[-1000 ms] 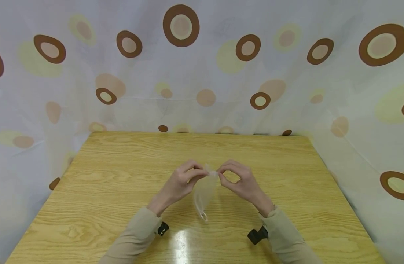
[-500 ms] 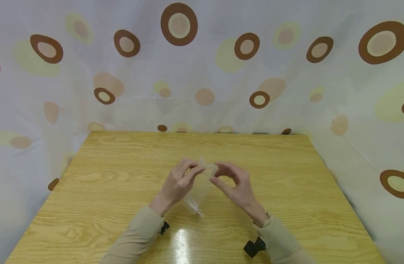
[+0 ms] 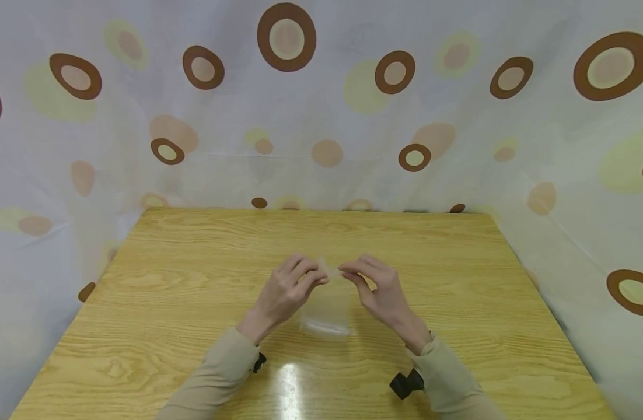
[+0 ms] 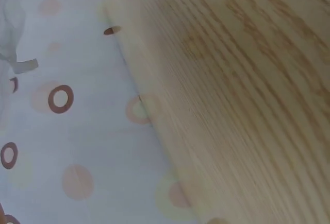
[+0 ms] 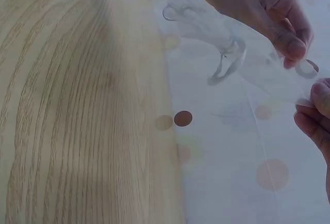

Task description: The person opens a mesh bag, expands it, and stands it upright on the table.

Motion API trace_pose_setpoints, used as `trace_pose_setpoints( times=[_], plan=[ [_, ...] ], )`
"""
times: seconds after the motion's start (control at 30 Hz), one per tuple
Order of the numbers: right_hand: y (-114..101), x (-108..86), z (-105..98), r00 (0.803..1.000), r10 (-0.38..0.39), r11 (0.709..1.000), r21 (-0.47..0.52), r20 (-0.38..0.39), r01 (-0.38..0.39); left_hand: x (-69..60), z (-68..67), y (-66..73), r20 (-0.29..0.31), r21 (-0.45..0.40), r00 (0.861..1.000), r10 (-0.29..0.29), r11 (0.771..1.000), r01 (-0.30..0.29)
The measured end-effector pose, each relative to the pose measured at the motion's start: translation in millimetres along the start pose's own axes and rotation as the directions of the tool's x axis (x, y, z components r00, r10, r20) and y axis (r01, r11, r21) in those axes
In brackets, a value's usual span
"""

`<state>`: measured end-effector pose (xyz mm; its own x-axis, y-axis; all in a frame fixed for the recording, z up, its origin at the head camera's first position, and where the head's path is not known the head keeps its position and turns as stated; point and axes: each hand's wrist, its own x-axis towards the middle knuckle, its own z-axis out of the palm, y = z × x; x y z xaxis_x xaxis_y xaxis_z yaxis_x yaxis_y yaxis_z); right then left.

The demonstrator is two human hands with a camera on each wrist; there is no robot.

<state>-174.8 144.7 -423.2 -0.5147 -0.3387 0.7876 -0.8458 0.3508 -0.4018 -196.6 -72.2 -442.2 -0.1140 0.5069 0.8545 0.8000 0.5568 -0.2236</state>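
Note:
A clear plastic bag [image 3: 325,309] hangs between the two hands above the table in the head view. My left hand [image 3: 287,294] pinches its upper edge between thumb and fingers. At the opposite upper corner, the fingertips of my right hand [image 3: 384,291] pinch the film. The right wrist view has the bag [image 5: 206,28] stretching out from the left hand [image 5: 273,15], its film wrinkled with bright folds; part of the right hand [image 5: 320,113] enters at the right edge, gripping the film. What the bag contains, if anything, is hard to make out.
A wood-grain table [image 3: 195,245] lies under both hands. Behind it and along its sides hangs a pale curtain [image 3: 311,116] with brown and yellow ring patterns. Black wrist mounts [image 3: 405,385] stick out below the sleeves.
The right hand's fingers spread half a second ago and have come together on the bag's edge. The bag, narrow and slanted before, now hangs wider and flatter, facing the head camera.

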Motion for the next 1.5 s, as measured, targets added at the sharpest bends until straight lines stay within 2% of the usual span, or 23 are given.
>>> trace_pose_setpoints(
  times=[0.17,0.3,0.37,0.43,0.5,0.53,0.57,0.6,0.67,0.73,0.77,0.8,0.83,0.9,0.93,1.07,1.17,1.23,1.4,1.5],
  plan=[
    [3,-1.6,-1,0.999,-0.031,0.999,0.013,0.035,0.030,-4.1,-0.1,-3.5,0.011,0.033,0.999,0.046,0.998,-0.047],
    [5,-3.2,-2,0.997,-0.061,0.997,0.056,0.049,0.058,-7.6,-1.1,-5.7,0.028,0.009,0.998,0.052,0.999,-0.052],
    [6,-3.8,-2,0.994,-0.088,0.994,0.067,0.062,0.084,-9.7,-2.2,-6.5,0.046,-0.024,0.998,0.031,0.999,-0.030],
    [8,-4.4,-3,0.989,-0.122,0.991,0.063,0.077,0.118,-11.5,-4.1,-7.3,0.073,-0.090,0.997,-0.010,0.996,0.016],
    [10,-5.5,-5,0.985,-0.141,0.989,0.061,0.095,0.135,-12.9,-6.5,-8.4,0.107,-0.191,0.992,-0.063,0.978,0.083],
    [10,-6.0,-6,0.983,-0.150,0.988,0.055,0.102,0.145,-13.3,-7.9,-9.0,0.133,-0.253,0.987,-0.095,0.959,0.127],
    [12,-6.7,-6,0.982,-0.158,0.987,0.052,0.107,0.153,-13.7,-9.5,-9.7,0.164,-0.322,0.978,-0.130,0.930,0.178],
    [12,-7.1,-7,0.980,-0.164,0.986,0.045,0.111,0.160,-14.3,-11.0,-10.4,0.200,-0.390,0.966,-0.164,0.891,0.232],
    [14,-8.1,-9,0.978,-0.173,0.985,0.041,0.112,0.169,-15.1,-13.4,-11.8,0.278,-0.510,0.935,-0.222,0.791,0.339],
    [15,-8.5,-10,0.976,-0.190,0.982,0.037,0.107,0.187,-16.4,-14.9,-12.8,0.361,-0.588,0.895,-0.262,0.681,0.436],
    [16,-8.5,-10,0.975,-0.198,0.980,0.038,0.105,0.195,-17.1,-15.5,-13.2,0.397,-0.614,0.877,-0.272,0.632,0.473],
    [16,-8.4,-11,0.973,-0.204,0.979,0.038,0.104,0.201,-17.6,-15.7,-13.5,0.420,-0.635,0.866,-0.272,0.593,0.495],
    [16,-8.5,-11,0.972,-0.210,0.978,0.040,0.104,0.207,-18.0,-15.6,-13.8,0.434,-0.651,0.860,-0.269,0.566,0.506],
    [16,-8.0,-11,0.969,-0.224,0.975,0.039,0.106,0.221,-18.0,-14.8,-14.0,0.435,-0.680,0.864,-0.253,0.537,0.499],
    [16,-7.9,-11,0.967,-0.232,0.973,0.035,0.108,0.229,-17.6,-14.1,-14.2,0.424,-0.695,0.873,-0.241,0.532,0.484],
    [16,-8.3,-10,0.957,-0.262,0.965,0.017,0.122,0.262,-14.1,-10.8,-14.6,0.332,-0.738,0.925,-0.184,0.559,0.377],
    [16,-9.1,-10,0.950,-0.280,0.960,0.010,0.140,0.281,-11.8,-10.0,-14.6,0.281,-0.755,0.950,-0.140,0.579,0.308],
    [16,-9.5,-10,0.945,-0.289,0.957,0.008,0.155,0.291,-10.8,-10.2,-14.2,0.259,-0.753,0.959,-0.112,0.599,0.273],
    [15,-8.4,-14,0.930,-0.294,0.953,-0.011,0.218,0.304,-9.5,-12.0,-13.2,0.230,-0.691,0.972,-0.058,0.694,0.204],
    [14,-7.0,-16,0.924,-0.274,0.958,-0.013,0.267,0.288,-8.2,-13.9,-11.9,0.205,-0.655,0.978,-0.036,0.738,0.164]
  ],
)
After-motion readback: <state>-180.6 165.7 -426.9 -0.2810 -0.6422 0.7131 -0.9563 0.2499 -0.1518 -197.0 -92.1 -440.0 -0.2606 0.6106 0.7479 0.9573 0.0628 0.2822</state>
